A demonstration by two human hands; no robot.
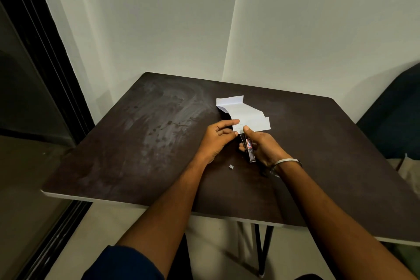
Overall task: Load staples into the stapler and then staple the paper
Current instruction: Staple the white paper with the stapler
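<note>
Head view, near to far. Two bare forearms reach in from the bottom edge; a dark blue sleeve (122, 263) shows at the lower left. On my right wrist sits a thin metal bangle (286, 161).

Small loose strip of staples (231, 167) lies on the table (136, 143), between the two wrists, touching neither.

Right hand (263, 146) is clenched around the stapler (249, 148), a dark slim body with a red and white label facing up. Thumb presses on the top near the front end. The stapler points away from me, and its nose meets the near edge of the paper (245, 113). I can't tell if the mouth is fully closed on the sheet; the fingers hide it.

Left hand (218, 138) pinches the paper's near left corner, index finger laid flat on top, thumb under or beside it. The remaining fingers are curled loosely.

Paper is white, folded and creased, with flaps sticking up at the far left and right ends. It sits mid-table, slightly right of centre.

Tabletop is dark brown with pale smears on the left half. Behind it, a plain wall corner.
</note>
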